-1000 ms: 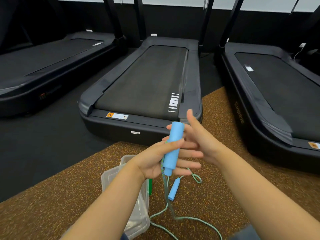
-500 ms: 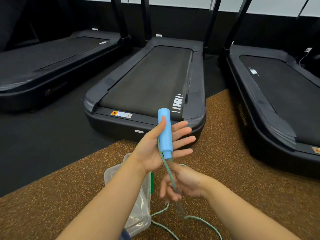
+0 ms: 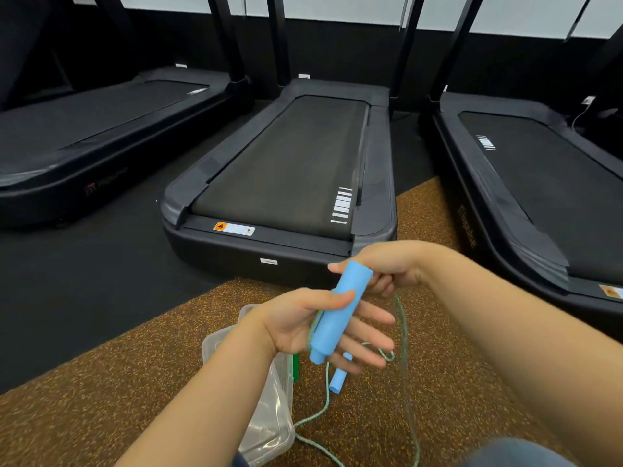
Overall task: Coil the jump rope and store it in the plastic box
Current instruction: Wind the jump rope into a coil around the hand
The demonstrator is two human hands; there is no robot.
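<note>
Treadmills (image 3: pixel 286 170) beyond; left hand (image 3: pixel 303 328) pinching blue handle (image 3: pixel 337 318); right hand (image 3: pixel 387 267) fisted around rope (image 3: pixel 403 335)

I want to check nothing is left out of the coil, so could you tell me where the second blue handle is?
In the head view, the second blue handle lies on the brown speckled floor, just below the left hand and right of the clear plastic box.

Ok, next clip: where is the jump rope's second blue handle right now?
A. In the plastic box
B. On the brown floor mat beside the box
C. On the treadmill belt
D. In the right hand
B: the second handle lies on the brown floor mat, right of the plastic box, below the left hand.
</note>
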